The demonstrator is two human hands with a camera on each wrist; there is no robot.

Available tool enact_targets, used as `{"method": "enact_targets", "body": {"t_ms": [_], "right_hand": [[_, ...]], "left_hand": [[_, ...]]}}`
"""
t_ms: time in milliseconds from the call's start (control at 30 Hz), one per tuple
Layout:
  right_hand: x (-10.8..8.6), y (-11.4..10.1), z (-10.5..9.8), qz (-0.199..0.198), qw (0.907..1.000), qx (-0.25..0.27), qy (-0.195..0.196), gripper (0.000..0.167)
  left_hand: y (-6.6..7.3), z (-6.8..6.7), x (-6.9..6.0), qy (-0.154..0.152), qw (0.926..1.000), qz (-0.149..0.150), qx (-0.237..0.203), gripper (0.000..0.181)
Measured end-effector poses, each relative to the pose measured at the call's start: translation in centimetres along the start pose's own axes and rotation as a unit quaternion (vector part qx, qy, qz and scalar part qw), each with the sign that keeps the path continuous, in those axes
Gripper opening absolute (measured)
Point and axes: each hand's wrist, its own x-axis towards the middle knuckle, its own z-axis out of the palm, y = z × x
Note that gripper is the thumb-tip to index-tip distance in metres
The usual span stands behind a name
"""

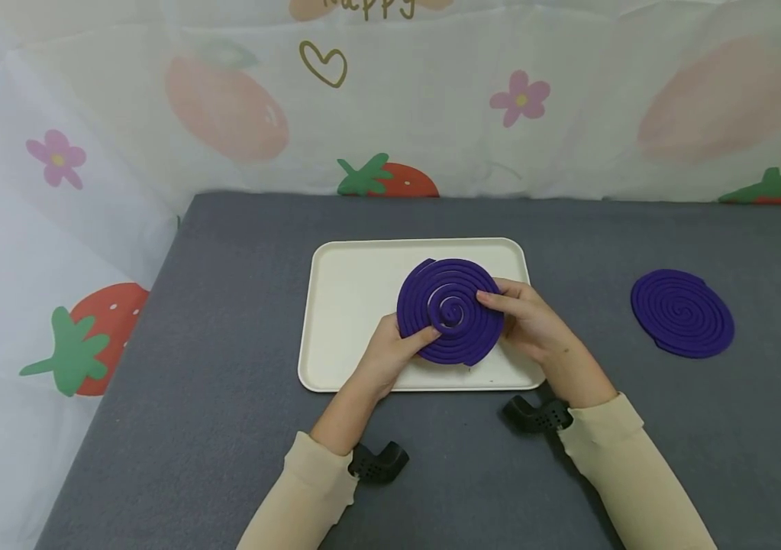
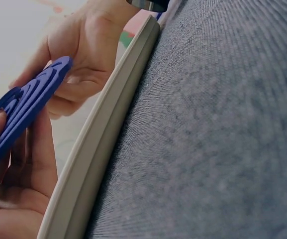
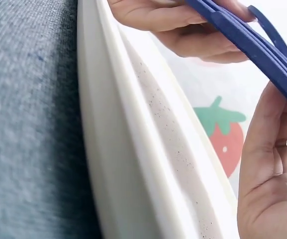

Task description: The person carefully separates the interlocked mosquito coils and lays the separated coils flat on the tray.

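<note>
"Where is the purple coil (image 1: 450, 311) held?"
"Above the tray (image 1: 349, 313), toward its right edge, pinched by left hand (image 1: 393, 351) and right hand (image 1: 530, 319)."
"And handled well?"
"Light, even pressure is advised, lest its inner gaps be widened."

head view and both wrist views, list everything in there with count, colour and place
held coil: one, purple, raised above the tray
loose coil: one, purple, flat right of the tray
tray: one, off-white, on the cloth
dark specks: several, black, on the tray
cloth: one, grey, over the table
backdrop: one, white, behind and left, printed with fruit, two pink flowers, a gold heart and cropped gold lettering
wrist devices: two, black, one per wrist
sleeves: two, cream, on the forearms
left grip: one bare hand, at the held coil's lower left
right grip: one bare hand, at its right edge
</note>
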Motion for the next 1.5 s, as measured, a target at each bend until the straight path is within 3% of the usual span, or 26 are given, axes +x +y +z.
{"method": "enact_targets", "body": {"t_ms": [233, 700, 1100, 1233, 1500], "right_hand": [[-0.1, -0.1, -0.3, -0.004, 0.9993, -0.008, -0.036, 0.016], [0.0, 0.1, -0.5, 0.013, 0.9984, -0.025, -0.048, 0.018], [0.0, 0.1, -0.7, 0.016, 0.9981, -0.055, -0.022, 0.025], [-0.1, -0.1, -0.8, 0.023, 0.9984, -0.05, -0.01, 0.027], [0.0, -0.2, -1.3, 0.035, 0.9991, 0.0, -0.026, 0.031]], "left_hand": [[0.0, 0.1, 0.0, 0.022, 0.9994, -0.021, -0.015, 0.032], [-0.1, 0.1, 0.1, 0.055, 0.9981, -0.027, -0.009, 0.028], [0.0, 0.2, 0.2, 0.081, 0.9964, -0.022, 0.01, 0.023], [-0.1, 0.2, 0.2, 0.067, 0.9972, -0.027, 0.015, 0.026], [-0.4, -0.1, 0.2, -0.009, 0.9994, -0.029, -0.018, 0.031]]}}
